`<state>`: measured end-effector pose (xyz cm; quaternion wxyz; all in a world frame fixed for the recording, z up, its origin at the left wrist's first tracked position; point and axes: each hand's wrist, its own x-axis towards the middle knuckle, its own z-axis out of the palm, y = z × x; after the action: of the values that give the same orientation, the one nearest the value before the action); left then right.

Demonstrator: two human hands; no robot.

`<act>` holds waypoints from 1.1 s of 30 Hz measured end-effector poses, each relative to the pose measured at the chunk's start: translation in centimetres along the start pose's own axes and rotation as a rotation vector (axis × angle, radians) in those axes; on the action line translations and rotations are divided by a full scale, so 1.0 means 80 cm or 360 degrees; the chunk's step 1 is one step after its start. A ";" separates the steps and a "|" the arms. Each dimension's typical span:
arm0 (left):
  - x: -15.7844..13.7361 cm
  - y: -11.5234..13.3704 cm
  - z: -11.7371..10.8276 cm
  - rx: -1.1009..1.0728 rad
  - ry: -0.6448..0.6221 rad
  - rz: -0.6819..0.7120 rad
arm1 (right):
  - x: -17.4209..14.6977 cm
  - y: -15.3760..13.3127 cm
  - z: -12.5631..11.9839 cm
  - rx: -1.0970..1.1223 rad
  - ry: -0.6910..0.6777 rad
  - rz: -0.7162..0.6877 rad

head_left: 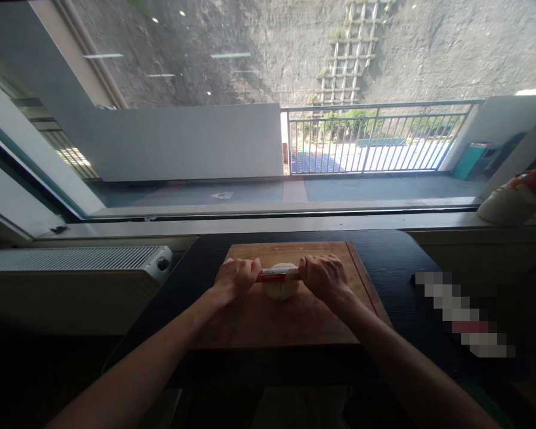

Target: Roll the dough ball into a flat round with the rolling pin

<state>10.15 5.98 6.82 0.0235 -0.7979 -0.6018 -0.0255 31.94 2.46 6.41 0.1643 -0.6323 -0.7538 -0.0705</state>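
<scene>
Both of my hands are wrapped round the ends of a short rolling pin (278, 274) with a red and white printed wrapping. My left hand (238, 277) grips its left end, and my right hand (324, 275) grips the right end. The pin lies level across a pale, round, flattened piece of dough (280, 291), hiding its middle. Under the dough is a brown wooden cutting board (268, 330), and both hands are low over its far half.
The board rests on a dark table (397, 256) below a window sill (268, 223). A blurred-out item (464, 316) lies at the table's right. To the left stands a white radiator (84, 280). A pale container (509, 202) sits at the sill's right end.
</scene>
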 end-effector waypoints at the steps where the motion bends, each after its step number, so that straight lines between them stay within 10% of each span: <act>1: -0.001 0.000 0.000 0.0009 -0.0008 -0.0023 | -0.001 -0.003 0.002 -0.0005 -0.0024 0.0050; 9: 0.019 -0.013 -0.051 -0.0329 0.0332 -0.0200 | 0.001 0.055 -0.029 0.0060 -0.0284 0.0351; 15: 0.023 0.020 -0.022 -0.0836 -0.0229 0.0041 | -0.024 0.122 -0.031 0.0136 -0.0402 0.0662; 23: 0.066 0.051 -0.012 -0.0969 -0.0668 0.0225 | -0.033 0.123 -0.012 0.0218 -0.0521 0.0746; 33: 0.075 0.049 -0.009 -0.0988 -0.0831 0.0277 | -0.026 0.118 -0.009 0.0166 -0.0566 0.0780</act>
<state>15.54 10.58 7.93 -0.3697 -0.7946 -0.4815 -0.0005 41.60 2.08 5.42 0.0743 -0.7885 -0.5982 0.1218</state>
